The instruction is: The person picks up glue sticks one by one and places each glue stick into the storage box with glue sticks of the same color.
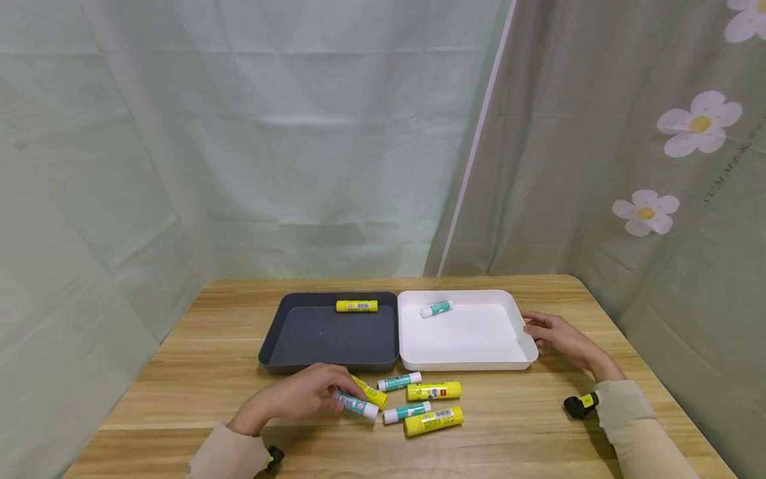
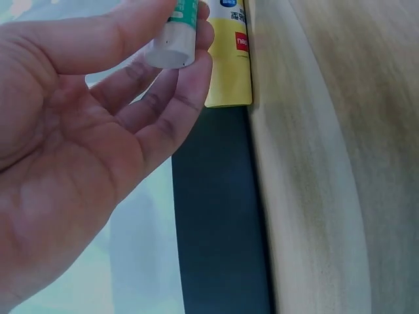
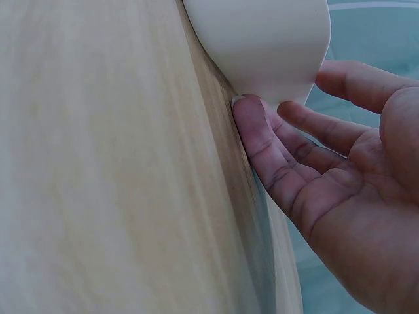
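Note:
My left hand (image 1: 308, 392) pinches a green-and-white glue stick (image 1: 357, 404) between thumb and fingers, above the near side of the table; its white end (image 2: 171, 55) shows in the left wrist view. Just beyond the fingers lies a yellow glue stick (image 1: 372, 394), partly hidden by the hand. More sticks lie to its right, green-and-white ones (image 1: 399, 381) and larger yellow ones (image 1: 433, 422). My right hand (image 1: 559, 338) rests its fingertips on the right end of the white tray (image 1: 467, 365). In the right wrist view, loosely bent fingers (image 3: 252, 124) meet the tray's outer wall (image 3: 268, 46).
A dark grey tray (image 1: 326, 342) stands against the left side of the white one, with a yellow glue stick (image 1: 356, 306) at its back. One green-and-white glue stick (image 1: 437, 309) lies in the white tray. Curtains (image 1: 335, 166) hang behind the wooden table (image 1: 509, 426).

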The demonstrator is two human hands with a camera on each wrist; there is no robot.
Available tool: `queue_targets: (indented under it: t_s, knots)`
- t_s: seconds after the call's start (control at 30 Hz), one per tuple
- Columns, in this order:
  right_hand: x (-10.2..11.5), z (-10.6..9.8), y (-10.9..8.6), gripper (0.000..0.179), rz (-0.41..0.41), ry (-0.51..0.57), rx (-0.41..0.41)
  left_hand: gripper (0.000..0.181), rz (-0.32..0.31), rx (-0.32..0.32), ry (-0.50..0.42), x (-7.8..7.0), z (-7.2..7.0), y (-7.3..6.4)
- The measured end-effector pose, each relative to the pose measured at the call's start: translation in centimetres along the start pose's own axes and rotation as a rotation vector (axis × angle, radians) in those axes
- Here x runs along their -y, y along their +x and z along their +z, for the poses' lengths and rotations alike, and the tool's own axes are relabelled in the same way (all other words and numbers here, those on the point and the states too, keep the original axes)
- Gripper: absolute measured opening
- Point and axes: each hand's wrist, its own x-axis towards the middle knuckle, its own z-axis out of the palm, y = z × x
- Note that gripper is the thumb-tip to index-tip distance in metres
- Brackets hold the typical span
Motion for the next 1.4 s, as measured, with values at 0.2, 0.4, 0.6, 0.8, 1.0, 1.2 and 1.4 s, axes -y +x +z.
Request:
queue_targets:
  t_s: [0.2, 0.4, 0.6, 0.8, 1.0, 1.2, 1.4]
  knots:
    - [0.1, 0.0, 0.0, 0.069, -0.002, 0.006, 0.005, 0.033, 0.001, -0.049, 0.006, 0.2, 0.1, 0.1]
    - [-0.1, 0.0, 0.2, 0.068, -0.008, 0.024, 0.009, 0.032, -0.004, -0.125, -0.016, 0.5, 0.2, 0.2]
    - [-0.3, 0.0, 0.3, 0.068, -0.001, 0.014, 0.007, 0.033, -0.009, -0.132, -0.018, 0.6, 0.2, 0.4]
    - [-0.3, -0.1, 0.4, 0.068, 0.014, 0.012, -0.011, 0.04, 0.001, -0.147, 0.003, 0.5, 0.0, 0.8]
    - [-0.2, -0.1, 0.4, 0.066, 0.007, 0.018, -0.007, 0.039, -0.013, -0.164, -0.001, -0.1, -0.4, 1.4]
    - [0.0, 0.0, 0.2, 0.066, 0.007, 0.043, 0.004, 0.034, -0.015, -0.173, 0.008, -0.7, -0.4, 2.2]
    - [0.0, 0.0, 0.2, 0.066, 0.01, 0.048, 0.004, 0.035, -0.015, -0.185, -0.013, -1.1, -0.4, 3.2]
